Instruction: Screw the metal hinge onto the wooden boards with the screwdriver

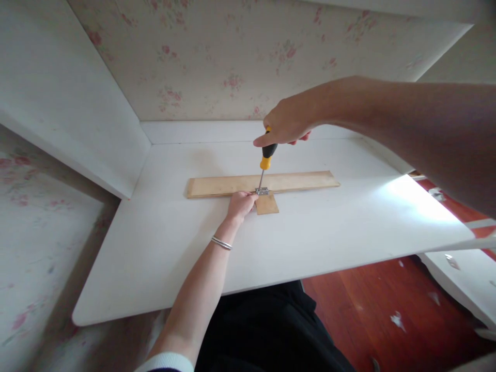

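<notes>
My right hand (pixel 287 123) is wrapped around the black and yellow handle of a screwdriver (pixel 265 160), held almost upright. Its shaft runs down to a small silver metal hinge (pixel 263 191). That hinge lies where a long, narrow wooden board (pixel 302 181) meets a short wooden piece (pixel 268 204) on the near side. At the left end of the hinge, my left hand (pixel 242 204) has its fingers pinched together against it, beside the short piece. The screwdriver tip is close to these fingertips. Whether a screw sits under the tip is too small to tell.
Both wooden pieces lie on a white tabletop (pixel 174 248) with a rounded front corner. Behind it stands a flowered wall (pixel 232 62), and a white panel (pixel 70 77) rises at the left. Reddish floor (pixel 360 299) with white scraps shows at lower right.
</notes>
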### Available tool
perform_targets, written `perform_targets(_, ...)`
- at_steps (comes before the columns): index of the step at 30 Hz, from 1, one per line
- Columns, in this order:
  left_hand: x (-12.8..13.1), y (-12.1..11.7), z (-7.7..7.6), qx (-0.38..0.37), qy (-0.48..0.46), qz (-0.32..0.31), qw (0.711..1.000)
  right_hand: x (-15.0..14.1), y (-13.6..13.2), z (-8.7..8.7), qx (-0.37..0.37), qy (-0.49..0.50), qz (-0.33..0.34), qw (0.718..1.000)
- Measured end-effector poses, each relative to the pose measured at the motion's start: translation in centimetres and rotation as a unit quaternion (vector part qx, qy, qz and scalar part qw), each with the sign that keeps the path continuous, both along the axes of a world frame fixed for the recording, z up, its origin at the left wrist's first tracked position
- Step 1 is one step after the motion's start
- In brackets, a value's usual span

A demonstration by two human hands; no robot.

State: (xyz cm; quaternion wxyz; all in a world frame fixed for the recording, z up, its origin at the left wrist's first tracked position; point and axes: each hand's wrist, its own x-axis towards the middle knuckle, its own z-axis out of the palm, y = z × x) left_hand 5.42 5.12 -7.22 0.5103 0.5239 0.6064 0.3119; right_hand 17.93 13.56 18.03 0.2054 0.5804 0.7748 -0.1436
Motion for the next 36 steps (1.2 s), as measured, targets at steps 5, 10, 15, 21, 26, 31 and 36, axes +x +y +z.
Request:
perform_targets(5, 0.0, 0.0, -0.1, -0.002, -0.012, -0.002, 1.000, -0.1, -0.8, 0.3, -0.011, -0.009, 0.021, 1.000)
perform_targets(10, -0.1, 0.0, -0.2, -0.003, -0.014, -0.002, 1.000, -0.1, -1.0, 0.4, -0.009, -0.031, 0.020, 0.999)
perform_targets(15, -0.1, 0.1, -0.3, 0.005, -0.015, -0.005, 1.000, -0.2, -1.5, 0.5, 0.019, -0.064, 0.010, 0.998)
perform_targets(21, 0.0, 0.0, -0.2, -0.001, -0.004, -0.007, 1.000, -0.8, -2.4, 0.5, 0.029, -0.054, 0.038, 0.997)
perform_targets(26, 0.0, 0.0, -0.2, 0.005, -0.001, -0.004, 1.000, -0.7, -2.2, 0.1, 0.030, -0.024, 0.035, 0.999)
perform_targets(31, 0.0, 0.0, -0.1, 0.001, -0.002, 0.001, 1.000, -0.6, -2.1, 0.2, 0.032, -0.046, 0.042, 0.998)
perform_targets(36, 0.0, -0.1, 0.0, 0.004, -0.007, 0.000, 1.000, -0.8, -2.1, 0.4, 0.029, -0.060, 0.070, 0.995)
